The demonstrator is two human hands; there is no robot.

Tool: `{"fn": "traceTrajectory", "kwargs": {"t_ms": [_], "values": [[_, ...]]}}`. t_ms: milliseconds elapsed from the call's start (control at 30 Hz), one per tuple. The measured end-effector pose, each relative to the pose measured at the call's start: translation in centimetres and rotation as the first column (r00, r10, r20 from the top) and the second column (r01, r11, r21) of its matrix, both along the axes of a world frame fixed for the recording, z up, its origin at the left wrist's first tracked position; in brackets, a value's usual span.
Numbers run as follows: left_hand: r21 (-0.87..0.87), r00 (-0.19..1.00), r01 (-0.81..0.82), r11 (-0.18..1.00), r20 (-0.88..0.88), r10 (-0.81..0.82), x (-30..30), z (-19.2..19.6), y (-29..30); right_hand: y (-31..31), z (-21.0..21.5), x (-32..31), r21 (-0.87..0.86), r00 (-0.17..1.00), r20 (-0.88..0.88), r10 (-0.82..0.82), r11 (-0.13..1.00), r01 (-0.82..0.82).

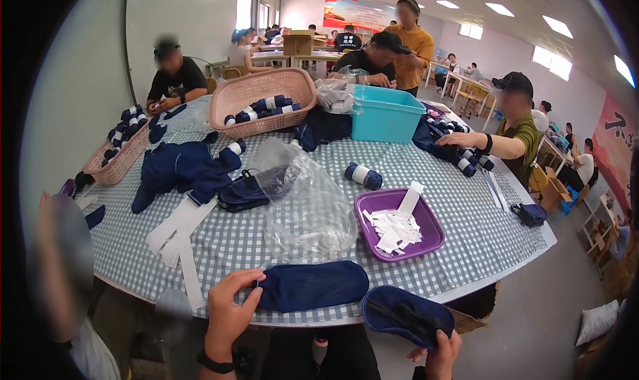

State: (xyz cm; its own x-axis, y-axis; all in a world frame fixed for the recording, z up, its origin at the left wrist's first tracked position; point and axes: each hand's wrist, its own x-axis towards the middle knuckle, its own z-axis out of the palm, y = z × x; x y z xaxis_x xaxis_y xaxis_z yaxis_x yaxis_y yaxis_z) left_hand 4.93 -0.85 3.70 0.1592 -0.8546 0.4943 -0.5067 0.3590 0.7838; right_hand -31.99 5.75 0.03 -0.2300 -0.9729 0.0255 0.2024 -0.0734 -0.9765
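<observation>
L hand (229,303) pinches the navy pouch (311,287) by its L end, pouch flat near the table (469,243) edge; R hand (441,353) is clamped on the outer end of a navy pad (407,315) w/ dark straps, partly past the edge. Main risk — a loose R grip could drop pad to floor (506,313). Pouch might slide off too if tugged. Clear bag (309,213) is close — could snag a reaching hand; a bump on purple tray (434,237) may scatter its paper (393,232).

Navy cloth (313,287) — in left fingers (245,277)
</observation>
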Motion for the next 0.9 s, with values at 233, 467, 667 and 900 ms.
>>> {"fn": "traceTrajectory", "kwargs": {"t_ms": [233, 467, 667, 900], "values": [[0.132, 0.996, -0.020, 0.991, 0.088, 0.008, 0.0, 0.6, -0.4, 0.1, -0.3, -0.1, -0.012, 1.000, -0.012, 0.005, 1.000, -0.005], [0.070, 0.979, -0.079, 0.994, 0.194, 0.064, 0.1, 0.1, -0.4, 0.0, -0.9, -0.5, -0.020, 0.999, -0.034, -0.003, 1.000, 0.002], [0.051, 0.909, -0.165, 0.985, 0.395, 0.132, 0.0, 0.5, -0.3, 0.2, 0.0, 0.0, -0.007, 1.000, -0.028, -0.014, 1.000, 0.014], [0.227, 0.894, -0.152, 0.962, 0.447, 0.035, 0.3, 1.7, 0.1, 0.6, -0.4, -0.1, -0.014, 0.998, -0.051, -0.032, 0.999, 0.032]]}}
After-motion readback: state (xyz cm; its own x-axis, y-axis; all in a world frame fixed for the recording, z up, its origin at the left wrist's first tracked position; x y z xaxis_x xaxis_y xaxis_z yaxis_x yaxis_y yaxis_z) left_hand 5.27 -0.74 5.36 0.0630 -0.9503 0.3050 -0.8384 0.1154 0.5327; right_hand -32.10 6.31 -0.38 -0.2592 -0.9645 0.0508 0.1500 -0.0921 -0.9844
